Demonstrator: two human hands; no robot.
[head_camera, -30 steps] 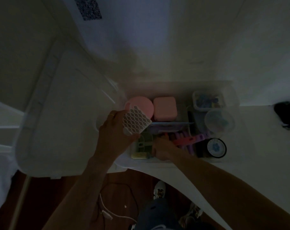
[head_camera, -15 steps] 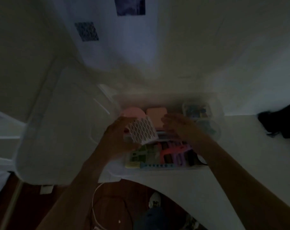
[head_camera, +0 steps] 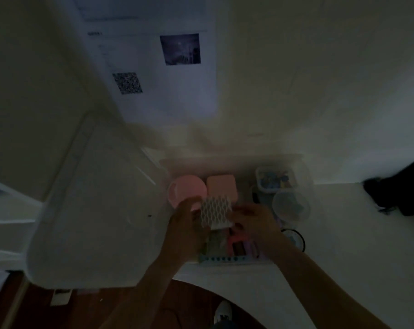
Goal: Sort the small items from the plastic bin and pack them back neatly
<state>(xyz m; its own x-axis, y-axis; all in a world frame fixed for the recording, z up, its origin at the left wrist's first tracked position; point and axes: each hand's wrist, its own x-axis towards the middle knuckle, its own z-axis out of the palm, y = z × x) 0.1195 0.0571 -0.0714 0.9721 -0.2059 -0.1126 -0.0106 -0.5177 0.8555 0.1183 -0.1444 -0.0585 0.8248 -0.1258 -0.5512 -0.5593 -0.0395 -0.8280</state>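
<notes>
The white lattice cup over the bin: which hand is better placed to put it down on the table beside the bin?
Probably the right hand. It meets the white lattice cup on the side facing the bare table; the left hand has the lid beside it.

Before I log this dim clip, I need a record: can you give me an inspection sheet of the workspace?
Surface: white table.
Job's things: clear bin with a pink round case, pink square case and clear tubs.
Clutter: bin lid at left; dark object at right.
Hands: left hand and right hand both hold the white lattice holder.
Cables: nothing seen.
Surroundings: wall poster; wood floor.
</notes>
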